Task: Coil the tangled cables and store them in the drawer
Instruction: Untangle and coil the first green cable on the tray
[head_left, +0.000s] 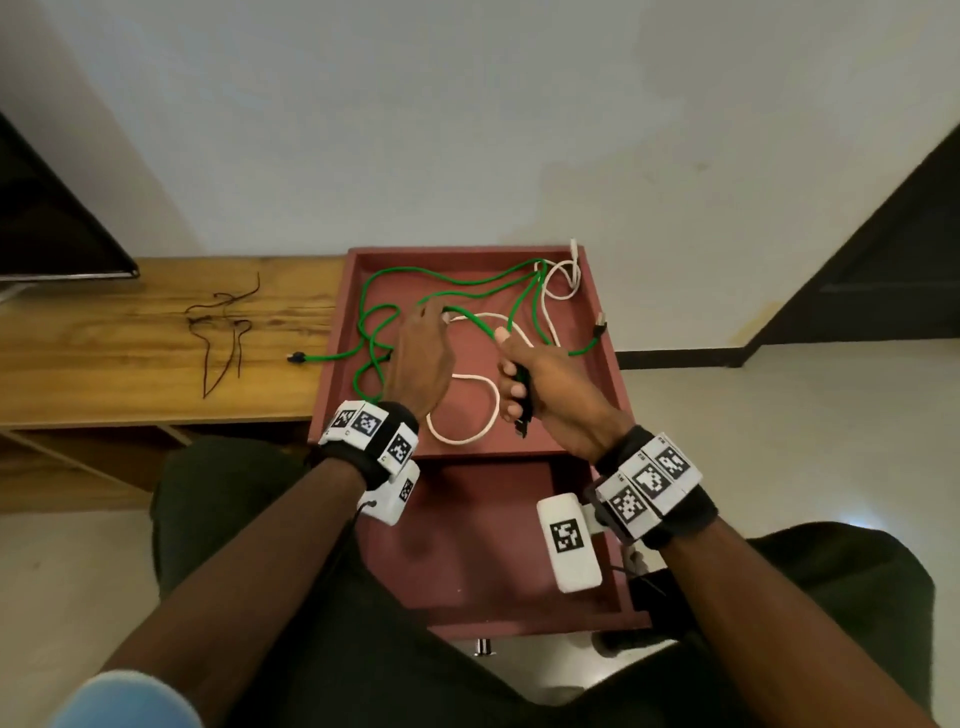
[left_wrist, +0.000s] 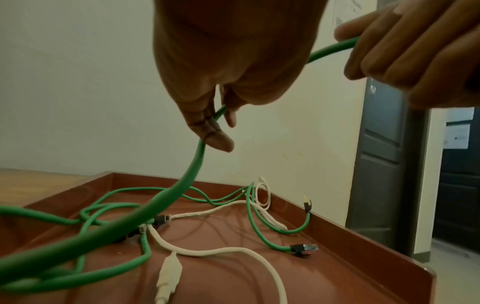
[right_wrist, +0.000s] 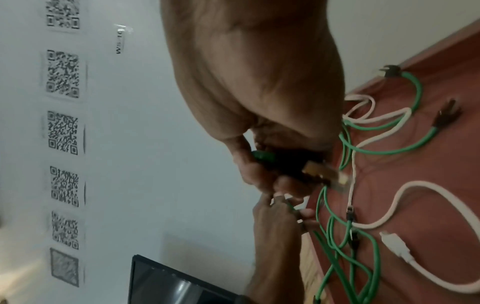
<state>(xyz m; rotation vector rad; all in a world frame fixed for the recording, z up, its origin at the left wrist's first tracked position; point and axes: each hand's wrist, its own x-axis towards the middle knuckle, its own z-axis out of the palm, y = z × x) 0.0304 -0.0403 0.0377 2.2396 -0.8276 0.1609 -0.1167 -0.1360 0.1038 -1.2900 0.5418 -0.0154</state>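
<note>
Tangled green network cables (head_left: 374, 312) and a white cable (head_left: 470, 439) lie on the red rimmed cabinet top (head_left: 467, 254). My left hand (head_left: 434, 314) pinches one green cable (left_wrist: 192, 170) between thumb and fingers, lifting it above the tangle. My right hand (head_left: 511, 374) grips the same green cable near its black plug (right_wrist: 285, 162), whose clear tip sticks out of the fist. A short taut stretch of cable (head_left: 470, 322) runs between the hands. The red drawer (head_left: 483, 545) stands pulled out beneath my wrists, with no cable in the part I can see.
A wooden bench (head_left: 130, 338) adjoins the cabinet on the left, carrying a thin dark cord (head_left: 223, 332) and one green cable's plug (head_left: 296, 357). A black screen (head_left: 47, 223) stands at far left. A dark door (head_left: 883, 260) is at right. Square code labels (right_wrist: 62, 133) hang on the wall.
</note>
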